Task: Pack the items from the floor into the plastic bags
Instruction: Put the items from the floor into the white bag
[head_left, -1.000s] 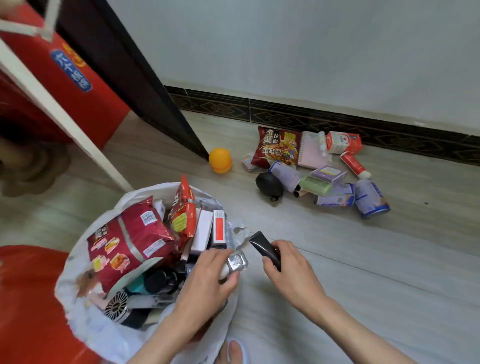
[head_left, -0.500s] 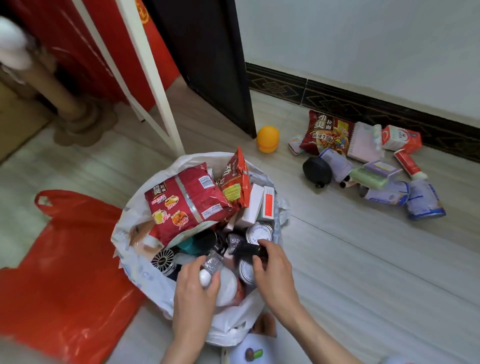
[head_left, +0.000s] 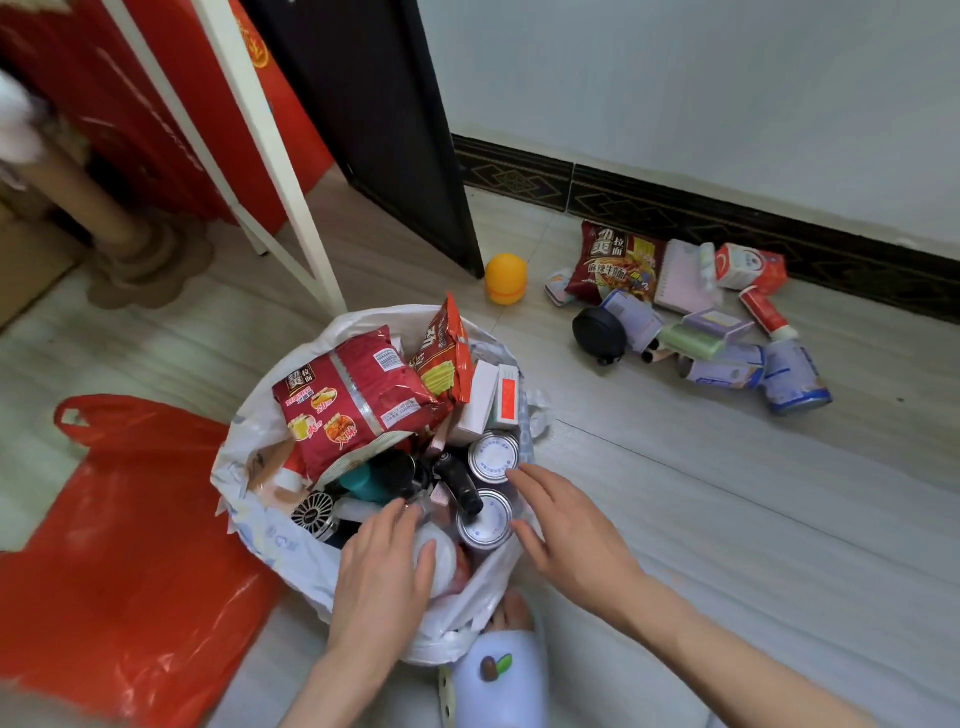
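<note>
Left hand (head_left: 382, 566) grips white jar (head_left: 440, 558); right hand (head_left: 563, 525) spread, empty, over crammed white bag (head_left: 270, 535).

Red noodle packet (head_left: 358, 400) in white bag: 劲爽拉面. Noodle packet on floor (head_left: 615, 267): 劲爽拉面, 麻辣牛腩.

Pale wood-look floor (head_left: 727, 519), white wall (head_left: 675, 93), patterned dark skirting (head_left: 675, 213), dark door (head_left: 374, 130).

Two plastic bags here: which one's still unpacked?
The red bag, lying flat on the floor at left. The white bag beside it stands open, full of items.
</note>
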